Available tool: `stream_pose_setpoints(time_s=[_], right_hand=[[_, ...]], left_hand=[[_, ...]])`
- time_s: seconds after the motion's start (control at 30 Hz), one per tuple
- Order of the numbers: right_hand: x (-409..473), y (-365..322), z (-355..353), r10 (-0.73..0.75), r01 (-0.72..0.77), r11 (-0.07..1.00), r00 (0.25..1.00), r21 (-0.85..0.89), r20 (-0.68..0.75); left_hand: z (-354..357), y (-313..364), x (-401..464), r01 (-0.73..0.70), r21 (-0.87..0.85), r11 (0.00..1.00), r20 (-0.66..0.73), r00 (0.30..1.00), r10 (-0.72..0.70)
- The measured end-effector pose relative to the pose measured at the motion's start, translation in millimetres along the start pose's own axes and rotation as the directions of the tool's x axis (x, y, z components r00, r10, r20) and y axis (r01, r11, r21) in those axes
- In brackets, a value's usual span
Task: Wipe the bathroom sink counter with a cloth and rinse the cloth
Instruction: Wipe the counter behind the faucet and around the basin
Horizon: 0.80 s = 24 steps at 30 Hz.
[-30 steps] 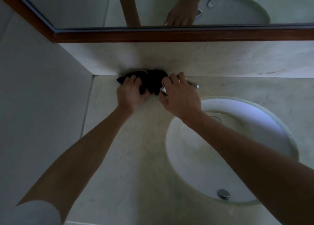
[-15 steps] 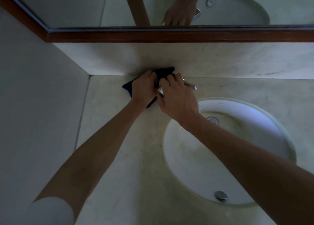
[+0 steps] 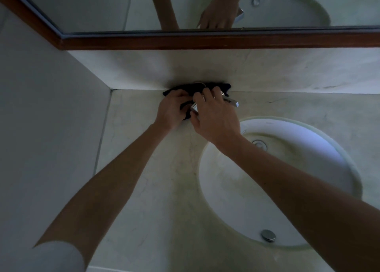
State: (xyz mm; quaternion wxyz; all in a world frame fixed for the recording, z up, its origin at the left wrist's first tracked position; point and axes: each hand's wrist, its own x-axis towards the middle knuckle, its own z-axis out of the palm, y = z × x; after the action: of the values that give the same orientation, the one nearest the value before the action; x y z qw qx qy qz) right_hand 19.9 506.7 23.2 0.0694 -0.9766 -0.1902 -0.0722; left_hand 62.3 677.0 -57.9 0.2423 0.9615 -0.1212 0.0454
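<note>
Head view: dark cloth (image 3: 218, 86) bunched at the back of the counter (image 3: 144, 179), hard against the backsplash (image 3: 287, 70) and wrapped around the base of the tap (image 3: 231, 101). Left hand (image 3: 172, 110) pressed on the cloth's near-left part, fingers curled over the fabric and gripping it. Right hand (image 3: 213, 115) laid over the tap, fingers bent around the chrome body, thumb side tucked against the metal; only the lever tip poking out to the right of the knuckles.

Compared with half a second ago: cloth spread further right, now reaching behind the tap and showing past the right hand, where a moment earlier sat mostly under the left hand. Compared with a full second ago: left hand shifted right, out of the corner towards the tap, now touching the right hand. Right hand barely moved throughout, steadying the tap.

Meaning for the task, as a judgement: left back corner probably done, wiping now at the awkward strip behind and around the tap base. Plenty of counter left, near the front edge and right of the basin (image 3: 277, 189). Rinsing not begun: no water visible in the basin, drain plug (image 3: 268, 235) dry-looking, though dim light makes that hard to confirm.

Mirror (image 3: 205, 6) above, in a wooden frame (image 3: 205, 41): reflection of both forearms and the right hand only, cloth hidden below the frame edge
</note>
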Motion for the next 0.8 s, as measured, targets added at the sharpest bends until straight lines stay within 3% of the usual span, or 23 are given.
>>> stream_pose_setpoints(time_s=[0.2,0.27,0.37,0.43,0.47,0.53,0.6,0.7,0.8], right_hand=[[1,2,2,-0.010,0.010,1.000,1.000,-0.014,0.001],[2,3,2,-0.008,0.007,0.998,1.000,0.059,0.009],[4,2,-4,0.059,-0.059,0.966,0.998,0.252,0.006],[4,4,-11,0.148,-0.126,0.858,0.989,0.499,-0.003],[4,8,-18,0.214,-0.169,0.748,0.977,0.642,0.008],[7,26,-30,0.353,-0.215,0.489,0.935,0.845,0.033],[9,58,-33,0.481,-0.210,0.378,0.877,0.901,0.002],[6,109,-12,0.563,-0.250,0.533,0.818,0.808,-0.119],[-2,130,25,0.337,-0.206,0.773,0.935,0.600,-0.113]], left_hand=[[-15,4,10,-0.100,-0.051,0.994,0.063,0.993,0.103],[-16,5,0,-0.015,-0.054,0.998,0.030,0.999,0.017],[-5,6,-38,0.185,-0.041,0.982,-0.166,0.968,-0.189],[6,18,-64,0.264,-0.033,0.964,-0.306,0.916,-0.261],[11,30,-73,0.292,-0.036,0.956,-0.339,0.896,-0.286],[25,47,-86,0.362,-0.054,0.930,-0.338,0.870,-0.359],[35,59,-91,0.408,-0.048,0.912,-0.279,0.871,-0.404],[49,65,-95,0.394,0.048,0.918,-0.198,0.904,-0.378],[48,64,-92,0.420,0.073,0.905,-0.162,0.900,-0.405]])
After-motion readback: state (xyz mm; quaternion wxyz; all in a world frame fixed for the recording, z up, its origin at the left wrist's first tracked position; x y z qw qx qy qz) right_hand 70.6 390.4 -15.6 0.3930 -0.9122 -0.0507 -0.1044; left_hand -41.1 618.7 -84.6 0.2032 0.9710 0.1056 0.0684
